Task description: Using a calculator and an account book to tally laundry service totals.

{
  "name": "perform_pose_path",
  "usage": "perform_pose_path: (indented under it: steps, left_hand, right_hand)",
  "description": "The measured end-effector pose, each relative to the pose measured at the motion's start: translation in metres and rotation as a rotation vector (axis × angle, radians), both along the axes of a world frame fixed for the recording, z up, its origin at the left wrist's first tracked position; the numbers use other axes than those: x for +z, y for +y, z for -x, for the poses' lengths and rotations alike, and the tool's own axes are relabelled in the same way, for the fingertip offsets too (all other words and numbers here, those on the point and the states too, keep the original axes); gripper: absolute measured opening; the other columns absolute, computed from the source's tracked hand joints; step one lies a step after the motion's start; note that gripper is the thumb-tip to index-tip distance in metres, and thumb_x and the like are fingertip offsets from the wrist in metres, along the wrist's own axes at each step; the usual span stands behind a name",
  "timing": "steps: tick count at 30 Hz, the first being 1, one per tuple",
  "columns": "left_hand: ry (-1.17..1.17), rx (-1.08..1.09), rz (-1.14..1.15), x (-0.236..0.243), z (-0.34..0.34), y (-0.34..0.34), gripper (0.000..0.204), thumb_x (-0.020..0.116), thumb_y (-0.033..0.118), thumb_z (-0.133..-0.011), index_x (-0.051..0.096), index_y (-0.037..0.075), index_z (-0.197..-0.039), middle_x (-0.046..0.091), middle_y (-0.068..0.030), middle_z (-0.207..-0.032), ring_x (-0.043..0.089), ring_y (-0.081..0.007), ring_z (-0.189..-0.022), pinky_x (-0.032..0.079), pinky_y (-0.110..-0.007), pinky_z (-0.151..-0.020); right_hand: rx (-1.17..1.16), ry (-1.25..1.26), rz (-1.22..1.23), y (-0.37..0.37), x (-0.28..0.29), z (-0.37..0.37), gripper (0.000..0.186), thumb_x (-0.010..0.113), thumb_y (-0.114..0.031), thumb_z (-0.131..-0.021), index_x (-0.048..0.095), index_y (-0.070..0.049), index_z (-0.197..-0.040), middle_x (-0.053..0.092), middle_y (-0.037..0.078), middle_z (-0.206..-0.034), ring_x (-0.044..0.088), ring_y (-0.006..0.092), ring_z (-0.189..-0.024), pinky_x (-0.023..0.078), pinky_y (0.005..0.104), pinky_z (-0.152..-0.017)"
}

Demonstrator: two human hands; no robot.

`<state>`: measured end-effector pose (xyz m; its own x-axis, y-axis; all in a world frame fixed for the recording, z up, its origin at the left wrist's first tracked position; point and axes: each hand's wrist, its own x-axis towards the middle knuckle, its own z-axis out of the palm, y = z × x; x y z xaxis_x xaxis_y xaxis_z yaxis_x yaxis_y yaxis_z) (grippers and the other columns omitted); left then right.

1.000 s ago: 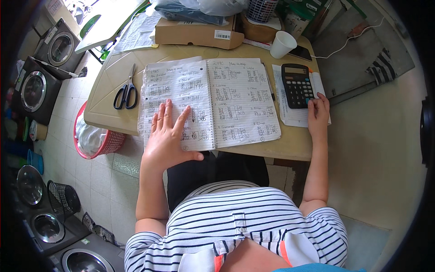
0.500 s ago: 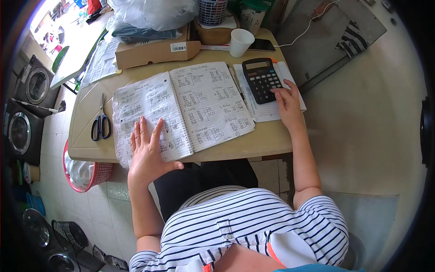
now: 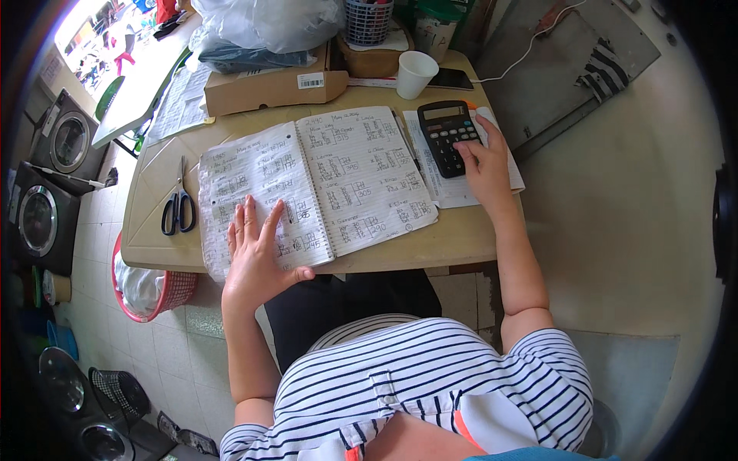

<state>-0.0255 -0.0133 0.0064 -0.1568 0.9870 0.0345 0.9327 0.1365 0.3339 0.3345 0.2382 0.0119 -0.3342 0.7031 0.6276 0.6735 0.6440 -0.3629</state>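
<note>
A spiral notebook (image 3: 361,173) with handwritten columns lies spread on the table. My left hand (image 3: 257,253) rests on its left page near the lower edge, fingers spread, holding nothing. To the right of the notebook, a black calculator (image 3: 448,142) lies on white papers (image 3: 453,192). My right hand (image 3: 489,161) is over the calculator's right side, fingers apart, with the thumb on or just above its keys. Scissors (image 3: 178,207) with dark handles lie left of the notebook.
Behind the notebook stand a cardboard box (image 3: 269,94), a white cup (image 3: 416,74), a phone (image 3: 452,79) and a pen basket (image 3: 367,21). A red laundry basket (image 3: 173,292) sits on the floor at left, near dark washing machines (image 3: 65,142).
My right hand has shifted up over the calculator, its thumb now farther up the keys. The left hand stays on the page. The whole view has shifted slightly.
</note>
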Motion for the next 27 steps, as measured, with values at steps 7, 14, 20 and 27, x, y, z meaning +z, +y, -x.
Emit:
perform_pose_path:
  steps: [7,14,20,27]
  left_hand:
    - [0.043,0.076,-0.045,0.0,-0.011,0.0,0.116,0.076,0.078,-0.065,0.04,0.019,-0.158,0.018,-0.0299,-0.167,0.014,-0.0454,-0.157,0.012,-0.054,-0.126]
    - [0.082,0.162,-0.042,0.003,-0.024,-0.01,0.106,0.078,0.071,-0.071,0.042,0.019,-0.156,0.024,-0.0271,-0.166,0.02,-0.0431,-0.155,0.015,-0.054,-0.126]
    - [0.048,0.209,-0.187,-0.001,-0.043,-0.015,0.089,0.074,0.063,-0.082,0.048,0.013,-0.151,0.038,-0.0212,-0.158,0.034,-0.0412,-0.148,0.024,-0.054,-0.122]
    - [0.091,0.22,-0.243,-0.007,-0.049,-0.019,0.078,0.07,0.058,-0.089,0.051,0.011,-0.148,0.043,-0.0207,-0.15,0.04,-0.0426,-0.14,0.03,-0.054,-0.117]
  right_hand:
    - [-0.015,0.206,0.205,0.0,-0.001,-0.02,0.023,0.064,-0.02,-0.102,0.076,-0.001,-0.097,0.055,0.019,-0.143,0.057,0.0322,-0.128,0.051,0.0393,-0.099]
    - [-0.157,0.166,0.193,-0.011,-0.01,-0.033,0.024,0.063,-0.019,-0.103,0.074,0.002,-0.099,0.059,0.02,-0.138,0.064,0.0284,-0.118,0.053,0.0362,-0.096]
    - [-0.16,0.062,0.207,-0.003,-0.021,-0.041,0.025,0.062,-0.016,-0.103,0.074,0.006,-0.099,0.062,0.018,-0.133,0.068,0.0236,-0.107,0.055,0.033,-0.088]
    - [-0.147,0.157,0.248,-0.003,-0.022,-0.039,0.026,0.06,-0.015,-0.105,0.07,0.008,-0.106,0.061,0.016,-0.133,0.065,0.02,-0.107,0.054,0.0311,-0.089]
